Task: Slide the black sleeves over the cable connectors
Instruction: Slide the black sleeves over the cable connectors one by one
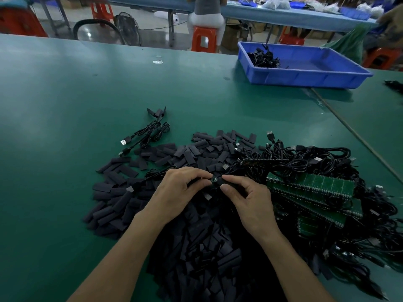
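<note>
**Both hands pinched together over the sleeve pile**

Watching the head cam feed from my desk; landmark for everything here is the sleeve pile, the big heap of flat black sleeves on the green table.

Both forearms come in from the bottom edge and meet above the middle of the pile; wrists roughly level, knuckles up. The left hand has its fingers curled, thumb and forefinger pinching the connector, a tiny green board end with dark chips on it. The right hand faces it, thumb below and forefinger on top, pinching a black sleeve right at the connector's tip; the two look like they're touching, but I can't tell how far on the sleeve is; the other fingers are loosely curled under.

Just right of the pile: a tangle of black cables with green board strips lying in it. Beyond the pile's left edge, a small cable bundle sits apart. Well beyond the pile to the right is a blue tray with a few cables in its near-left corner.
</note>
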Action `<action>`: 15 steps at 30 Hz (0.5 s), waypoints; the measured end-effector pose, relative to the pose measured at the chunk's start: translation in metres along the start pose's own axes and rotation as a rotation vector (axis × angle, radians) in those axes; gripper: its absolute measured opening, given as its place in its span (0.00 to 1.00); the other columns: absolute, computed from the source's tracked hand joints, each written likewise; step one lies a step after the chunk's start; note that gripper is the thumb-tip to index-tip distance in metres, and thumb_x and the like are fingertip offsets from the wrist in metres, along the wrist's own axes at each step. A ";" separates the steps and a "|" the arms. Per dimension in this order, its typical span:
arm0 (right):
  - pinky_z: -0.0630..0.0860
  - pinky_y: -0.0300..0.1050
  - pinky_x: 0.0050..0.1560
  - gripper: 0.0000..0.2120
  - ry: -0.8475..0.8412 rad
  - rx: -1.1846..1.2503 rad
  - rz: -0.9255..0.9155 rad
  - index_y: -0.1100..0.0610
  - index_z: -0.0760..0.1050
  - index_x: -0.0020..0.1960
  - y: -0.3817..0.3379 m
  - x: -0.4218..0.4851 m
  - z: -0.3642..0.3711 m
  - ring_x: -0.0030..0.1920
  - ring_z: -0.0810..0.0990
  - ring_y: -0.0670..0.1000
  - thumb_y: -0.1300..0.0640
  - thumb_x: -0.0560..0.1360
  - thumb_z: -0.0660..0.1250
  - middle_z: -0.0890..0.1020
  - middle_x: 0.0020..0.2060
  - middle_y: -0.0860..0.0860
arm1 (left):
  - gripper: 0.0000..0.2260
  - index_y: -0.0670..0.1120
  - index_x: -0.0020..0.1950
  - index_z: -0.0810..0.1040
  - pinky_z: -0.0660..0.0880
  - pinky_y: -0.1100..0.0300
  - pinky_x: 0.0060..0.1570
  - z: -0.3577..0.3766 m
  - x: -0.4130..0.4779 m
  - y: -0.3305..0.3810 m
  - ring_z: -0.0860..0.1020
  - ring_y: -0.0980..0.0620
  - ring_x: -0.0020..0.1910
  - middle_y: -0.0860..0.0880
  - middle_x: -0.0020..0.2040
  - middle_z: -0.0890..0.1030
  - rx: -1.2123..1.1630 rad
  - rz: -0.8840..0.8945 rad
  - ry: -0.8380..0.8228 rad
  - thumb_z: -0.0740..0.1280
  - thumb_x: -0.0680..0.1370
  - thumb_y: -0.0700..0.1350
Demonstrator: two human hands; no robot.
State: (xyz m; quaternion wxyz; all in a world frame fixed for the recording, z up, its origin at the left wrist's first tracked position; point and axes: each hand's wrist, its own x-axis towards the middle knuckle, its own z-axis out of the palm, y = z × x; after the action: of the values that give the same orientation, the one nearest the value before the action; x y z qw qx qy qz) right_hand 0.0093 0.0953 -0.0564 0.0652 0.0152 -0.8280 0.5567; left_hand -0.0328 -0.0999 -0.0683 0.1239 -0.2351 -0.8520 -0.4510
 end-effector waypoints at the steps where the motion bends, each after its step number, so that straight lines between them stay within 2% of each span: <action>1: 0.75 0.31 0.58 0.10 0.003 0.005 -0.002 0.41 0.81 0.55 0.000 0.000 0.000 0.56 0.80 0.36 0.53 0.76 0.73 0.83 0.52 0.39 | 0.10 0.49 0.57 0.85 0.77 0.63 0.50 -0.001 0.000 0.000 0.81 0.61 0.49 0.56 0.49 0.84 -0.010 -0.007 -0.003 0.71 0.77 0.48; 4: 0.73 0.28 0.57 0.10 0.026 -0.024 -0.020 0.40 0.80 0.54 0.001 -0.001 0.002 0.56 0.79 0.35 0.53 0.76 0.73 0.83 0.52 0.37 | 0.12 0.50 0.57 0.85 0.77 0.62 0.50 -0.001 0.000 0.001 0.80 0.61 0.48 0.59 0.48 0.83 -0.010 -0.015 -0.033 0.69 0.77 0.51; 9: 0.72 0.27 0.56 0.10 0.034 -0.047 -0.036 0.44 0.83 0.56 0.004 0.000 0.003 0.55 0.79 0.35 0.54 0.75 0.73 0.83 0.52 0.39 | 0.09 0.50 0.57 0.85 0.77 0.58 0.51 -0.001 0.000 0.002 0.80 0.59 0.49 0.57 0.48 0.84 0.019 -0.007 -0.064 0.72 0.78 0.46; 12: 0.72 0.26 0.55 0.10 0.010 -0.034 -0.030 0.43 0.82 0.55 0.005 0.001 0.003 0.55 0.79 0.35 0.55 0.76 0.73 0.83 0.51 0.39 | 0.09 0.51 0.57 0.84 0.77 0.57 0.50 -0.002 -0.001 0.002 0.79 0.58 0.48 0.57 0.47 0.83 0.030 -0.012 -0.068 0.72 0.78 0.46; 15: 0.71 0.26 0.53 0.09 0.000 -0.024 -0.045 0.43 0.82 0.55 0.004 0.002 0.003 0.54 0.79 0.35 0.55 0.76 0.73 0.83 0.50 0.39 | 0.08 0.52 0.56 0.84 0.73 0.60 0.52 -0.002 -0.001 0.004 0.76 0.59 0.47 0.59 0.45 0.81 0.111 0.027 -0.040 0.72 0.78 0.49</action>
State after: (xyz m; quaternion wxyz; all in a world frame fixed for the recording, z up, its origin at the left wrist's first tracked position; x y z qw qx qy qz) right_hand 0.0068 0.0945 -0.0612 0.0777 0.0332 -0.8340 0.5453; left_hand -0.0300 -0.1001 -0.0647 0.1259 -0.2484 -0.8747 -0.3966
